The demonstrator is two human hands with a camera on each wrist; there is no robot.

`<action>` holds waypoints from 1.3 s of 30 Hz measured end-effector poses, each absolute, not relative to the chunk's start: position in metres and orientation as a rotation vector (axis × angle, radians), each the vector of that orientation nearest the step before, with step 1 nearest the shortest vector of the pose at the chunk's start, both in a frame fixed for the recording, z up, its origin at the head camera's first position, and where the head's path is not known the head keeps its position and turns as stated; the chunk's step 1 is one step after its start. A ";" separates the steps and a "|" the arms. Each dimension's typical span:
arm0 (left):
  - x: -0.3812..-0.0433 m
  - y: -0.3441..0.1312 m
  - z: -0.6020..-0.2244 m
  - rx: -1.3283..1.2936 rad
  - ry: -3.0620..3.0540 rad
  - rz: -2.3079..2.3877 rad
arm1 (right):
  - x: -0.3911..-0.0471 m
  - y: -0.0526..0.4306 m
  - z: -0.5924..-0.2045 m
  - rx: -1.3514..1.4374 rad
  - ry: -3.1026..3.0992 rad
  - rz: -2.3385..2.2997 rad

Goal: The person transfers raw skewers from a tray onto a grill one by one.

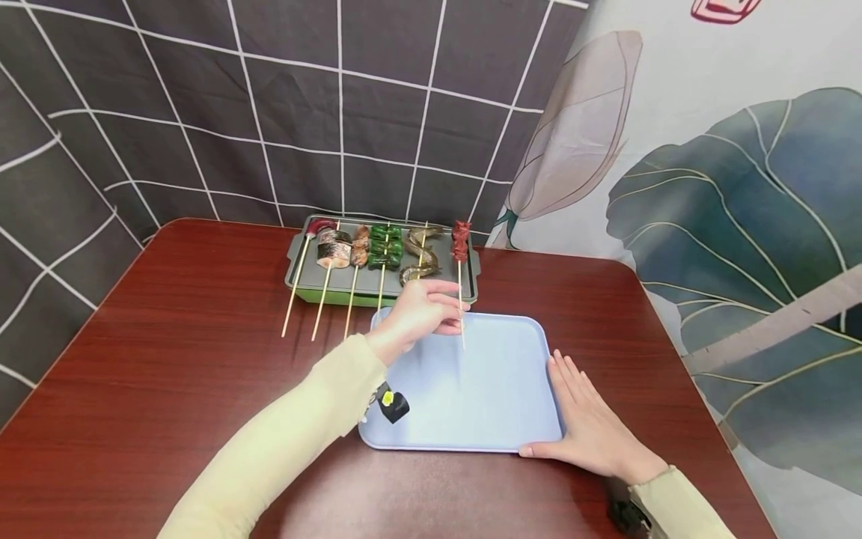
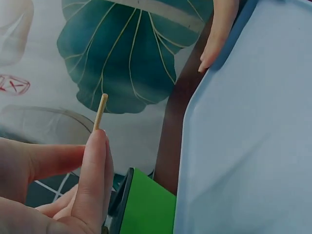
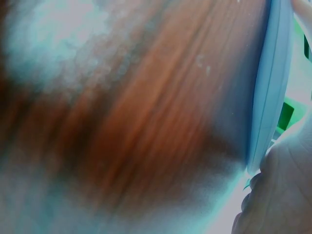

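Observation:
My left hand [image 1: 423,311] pinches the stick of a skewer of red meat pieces [image 1: 461,243], whose meat end is over the right part of the grill pan [image 1: 441,288]. In the left wrist view the stick's bare end [image 2: 101,112] pokes out above the fingertips. A light blue tray [image 1: 485,389] lies on the table in front of the pan. My right hand [image 1: 595,427] rests against the tray's right edge, fingers straight and thumb at its near corner. The right wrist view is blurred, showing the tray's side and part of that hand.
On the pan lie several more skewers: a dark red one [image 1: 322,226], a fish piece [image 1: 334,248], a brown meat one [image 1: 360,245], a green pepper one [image 1: 385,247] and a shrimp one [image 1: 420,254]. Their sticks overhang the near side. Behind the dark red table [image 1: 168,359] hangs a grid-patterned cloth [image 1: 289,112].

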State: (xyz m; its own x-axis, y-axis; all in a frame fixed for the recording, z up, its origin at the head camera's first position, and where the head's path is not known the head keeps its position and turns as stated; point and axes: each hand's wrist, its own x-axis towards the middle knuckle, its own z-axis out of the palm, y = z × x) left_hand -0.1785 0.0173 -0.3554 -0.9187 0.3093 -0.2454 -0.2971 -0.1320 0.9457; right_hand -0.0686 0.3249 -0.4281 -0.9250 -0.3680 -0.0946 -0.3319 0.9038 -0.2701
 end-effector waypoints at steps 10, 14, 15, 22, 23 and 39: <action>-0.180 0.019 -0.360 -0.093 1.789 2.038 | -0.068 0.324 -0.427 -0.565 2.939 -0.381; -0.181 0.018 -0.362 -0.101 1.831 1.996 | -0.068 0.325 -0.427 -0.552 2.930 -0.376; -0.182 0.018 -0.362 -0.099 1.840 1.984 | -0.068 0.325 -0.427 -0.551 2.928 -0.376; -0.180 0.019 -0.358 -0.056 1.948 1.893 | -0.069 0.325 -0.428 -0.545 2.921 -0.375; -0.180 0.019 -0.357 -0.050 1.962 1.881 | -0.069 0.325 -0.428 -0.544 2.920 -0.374; -0.170 0.003 -0.338 0.170 2.335 1.544 | -0.069 0.324 -0.427 -0.543 2.926 -0.382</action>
